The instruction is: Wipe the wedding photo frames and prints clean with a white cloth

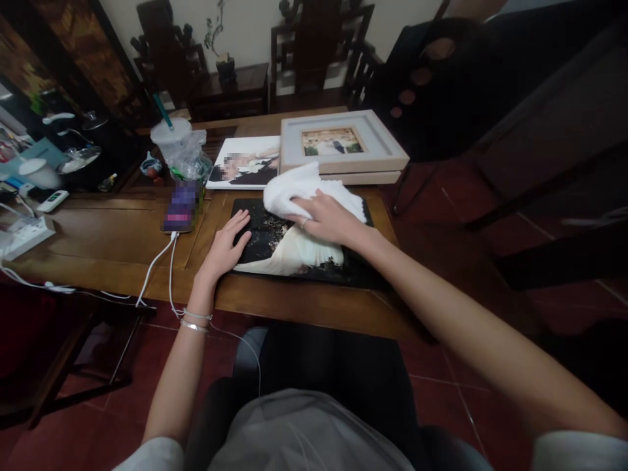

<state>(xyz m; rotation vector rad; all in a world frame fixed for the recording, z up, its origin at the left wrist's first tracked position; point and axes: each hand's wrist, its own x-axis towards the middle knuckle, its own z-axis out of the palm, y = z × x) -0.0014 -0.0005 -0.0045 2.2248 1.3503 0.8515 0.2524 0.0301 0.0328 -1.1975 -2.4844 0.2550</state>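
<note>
A dark photo print panel [304, 252] with a pale flowing dress on it lies flat along the front of the wooden table. My right hand [326, 219] grips a white cloth [294, 186], which rests bunched over the panel's upper part and hides some of it. The fingers are curled into the cloth, and a ring shows on one of them. My left hand [228, 245] lies flat at the panel's left edge, fingers stretched out, holding nothing. Bracelets circle my left wrist.
Behind the panel lie a white-edged photo print [245, 163] and stacked pale picture frames [338, 140]. Left of them are a phone [180, 208] on charging cables, a plastic cup with a straw [171, 137] and a plastic bag [191, 157]. A power strip [27, 235] sits far left.
</note>
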